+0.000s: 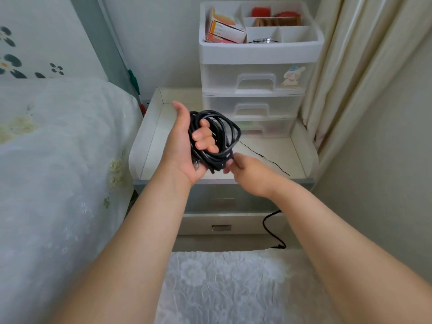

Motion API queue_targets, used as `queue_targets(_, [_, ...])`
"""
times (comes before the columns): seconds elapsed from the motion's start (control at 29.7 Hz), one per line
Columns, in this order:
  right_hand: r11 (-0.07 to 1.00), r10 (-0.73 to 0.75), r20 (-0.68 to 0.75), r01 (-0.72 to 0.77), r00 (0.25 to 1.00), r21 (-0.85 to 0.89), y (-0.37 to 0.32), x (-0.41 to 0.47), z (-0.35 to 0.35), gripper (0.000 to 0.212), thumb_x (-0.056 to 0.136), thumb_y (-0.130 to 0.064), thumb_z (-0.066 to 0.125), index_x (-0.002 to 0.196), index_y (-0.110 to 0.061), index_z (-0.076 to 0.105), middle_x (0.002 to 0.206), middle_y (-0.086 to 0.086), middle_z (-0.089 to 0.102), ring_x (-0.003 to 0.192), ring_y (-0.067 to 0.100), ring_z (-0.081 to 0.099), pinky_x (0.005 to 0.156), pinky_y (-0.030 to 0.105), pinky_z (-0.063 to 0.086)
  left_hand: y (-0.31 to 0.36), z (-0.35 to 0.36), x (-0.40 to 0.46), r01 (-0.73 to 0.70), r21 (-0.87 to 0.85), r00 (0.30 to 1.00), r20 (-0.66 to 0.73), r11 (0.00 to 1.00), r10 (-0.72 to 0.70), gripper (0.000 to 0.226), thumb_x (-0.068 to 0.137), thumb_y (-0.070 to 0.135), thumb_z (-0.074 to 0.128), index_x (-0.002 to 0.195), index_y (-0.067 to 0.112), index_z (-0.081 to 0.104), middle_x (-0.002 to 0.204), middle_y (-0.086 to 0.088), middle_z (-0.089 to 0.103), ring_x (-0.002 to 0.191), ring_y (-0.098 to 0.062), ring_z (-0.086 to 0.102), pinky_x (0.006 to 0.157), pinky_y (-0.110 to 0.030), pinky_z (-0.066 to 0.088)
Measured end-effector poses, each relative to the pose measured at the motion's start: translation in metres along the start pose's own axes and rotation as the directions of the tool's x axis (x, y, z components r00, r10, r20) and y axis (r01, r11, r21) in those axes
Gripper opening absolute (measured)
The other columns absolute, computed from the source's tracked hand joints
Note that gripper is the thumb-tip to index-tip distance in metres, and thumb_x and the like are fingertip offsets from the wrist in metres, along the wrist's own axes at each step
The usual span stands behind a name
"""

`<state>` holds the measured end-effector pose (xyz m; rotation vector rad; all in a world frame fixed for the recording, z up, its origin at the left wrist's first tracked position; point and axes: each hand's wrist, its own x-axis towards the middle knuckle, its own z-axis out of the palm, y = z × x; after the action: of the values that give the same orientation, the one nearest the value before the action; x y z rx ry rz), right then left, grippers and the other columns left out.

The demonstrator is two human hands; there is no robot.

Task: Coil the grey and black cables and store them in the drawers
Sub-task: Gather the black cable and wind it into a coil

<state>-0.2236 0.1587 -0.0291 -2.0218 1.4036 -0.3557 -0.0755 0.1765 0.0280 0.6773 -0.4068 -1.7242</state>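
Cable (216, 139), black and already wound into a loose bundle of loops, sits in the left hand (184, 146), whose fingers (203, 136) curl through the middle of the coil so the turns cannot spring apart. The left grip is closed on that bundle, palm turned up, which keeps the loops hanging together and open to the other hand. Just below and to the right of it, the right hand (247, 170) pinches the lower edge of the coil with its fingertips together on a strand, probably to tuck or wrap the tail end and lock the loops. Beyond both hands stands the plastic drawer unit (253, 90) on the bedside surface (275, 150), all its drawers shut, so storing has not begun. A thin dark wire (264, 156) trails across the surface behind the right hand, and another black lead (268, 228) hangs down below it toward the floor. No grey cable can be told apart here
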Motion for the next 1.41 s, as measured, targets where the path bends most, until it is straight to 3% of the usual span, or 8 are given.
queue_targets(0.24, [0.873,-0.079,0.049,0.093,0.996,-0.478,-0.009,-0.009,0.014,0.027,0.101,-0.023,0.031,0.123,-0.013,0.044,0.095,0.01,0.063,0.077,0.029,0.057,0.062,0.036,0.045,0.001,-0.002,0.004,-0.265,-0.028,0.924,-0.293,0.964,0.245,0.058,0.084,0.072,0.04,0.062,0.018,0.043,0.046,0.008,0.037,0.036,-0.007,0.035,0.041,-0.019,0.037])
queue_targets(0.47, [0.789,-0.206,-0.063,0.128,0.977,-0.601,-0.016,-0.017,0.01,0.019,0.098,-0.027,0.045,0.109,-0.014,0.055,0.089,0.003,0.057,0.068,0.028,0.054,0.052,0.028,0.033,-0.003,-0.004,0.009,-0.286,0.249,0.867,-0.343,0.925,0.361,0.055,0.087,0.068,0.041,0.065,0.018,0.039,0.048,0.006,0.04,0.039,-0.011,0.036,0.044,-0.021,0.037])
queue_targets(0.74, [0.927,-0.127,0.077,0.146,0.989,-0.345,-0.023,-0.027,0.006,0.023,0.097,-0.035,0.044,0.109,-0.017,0.054,0.099,0.003,0.058,0.085,0.027,0.056,0.068,0.034,0.045,-0.016,-0.011,0.018,-0.27,0.701,0.821,-0.19,0.66,0.538,0.07,0.093,0.063,0.034,0.036,0.023,0.046,0.04,0.004,0.044,0.043,-0.019,0.044,0.054,-0.032,0.041])
queue_targets(0.88, [0.952,-0.175,-0.066,0.151,0.982,-0.267,-0.022,-0.027,-0.006,0.026,0.095,-0.041,0.049,0.104,-0.02,0.061,0.087,-0.002,0.061,0.08,0.021,0.055,0.064,0.032,0.045,-0.022,-0.013,0.02,-0.199,0.877,0.888,-0.027,0.437,0.458,0.06,0.093,0.062,0.034,0.055,0.017,0.046,0.044,-0.001,0.049,0.042,-0.019,0.05,0.06,-0.037,0.046])
queue_targets(1.01, [0.936,-0.224,-0.131,0.176,0.966,-0.305,-0.028,-0.027,-0.01,0.025,0.088,-0.048,0.057,0.095,-0.025,0.065,0.054,-0.012,0.042,0.053,0.007,0.039,0.047,0.023,0.024,-0.024,-0.013,0.021,-0.127,0.913,0.938,-0.016,0.387,0.346,0.056,0.09,0.066,0.034,0.063,0.021,0.05,0.049,-0.004,0.051,0.045,-0.019,0.051,0.055,-0.034,0.046])
queue_targets(1.15, [0.984,-0.119,-0.058,0.126,0.991,0.122,-0.024,-0.026,-0.01,0.028,0.088,-0.039,0.062,0.071,-0.017,0.058,0.042,-0.015,0.046,0.043,0.003,0.042,0.047,0.018,0.032,-0.025,-0.013,0.021,-0.083,0.95,0.963,-0.002,0.302,0.268,0.067,0.084,0.074,0.03,0.063,0.013,0.048,0.049,-0.002,0.052,0.043,-0.017,0.051,0.051,-0.03,0.045])
queue_targets(1.28, [0.945,-0.141,0.204,0.071,0.969,0.318,-0.018,-0.031,-0.018,0.025,0.094,-0.027,0.056,0.096,-0.002,0.061,0.066,-0.008,0.064,0.055,0.01,0.056,0.057,0.022,0.047,-0.025,-0.014,0.022,-0.073,0.974,0.954,0.006,0.213,0.301,0.068,0.086,0.072,0.028,0.063,0.012,0.049,0.052,-0.006,0.056,0.049,-0.02,0.054,0.06,-0.037,0.051])
queue_targets(1.41, [0.961,-0.203,0.049,0.19,0.978,0.203,-0.015,-0.028,-0.021,0.02,0.093,-0.031,0.056,0.087,-0.014,0.065,0.063,-0.008,0.065,0.055,0.004,0.056,0.064,0.024,0.047,-0.025,-0.013,0.021,-0.04,0.985,0.967,-0.005,0.17,0.257,0.069,0.089,0.071,0.023,0.06,0.012,0.045,0.041,0.005,0.051,0.036,-0.008,0.048,0.041,-0.015,0.039])
